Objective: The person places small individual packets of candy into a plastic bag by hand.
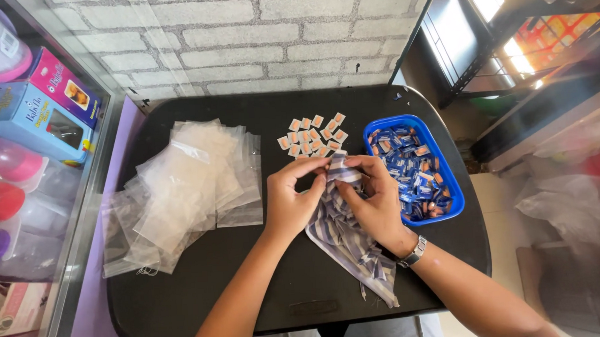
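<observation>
Both hands point(331, 194) pinching striped cloth point(347, 237), perhaps wiping, blue tray point(379, 133) beside

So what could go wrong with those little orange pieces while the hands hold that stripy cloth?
The striped cloth held by the left hand and right hand hangs close to the small orange pieces, so it might sweep them out of place. The blue tray sits near the table edge; an elbow might knock it.

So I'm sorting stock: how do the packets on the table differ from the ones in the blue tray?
The table packets look pale with orange, lie flat in rough rows, and are few. The tray packets are mostly blue, heaped loosely in the blue tray, and many. Both are small and rectangular.
</observation>
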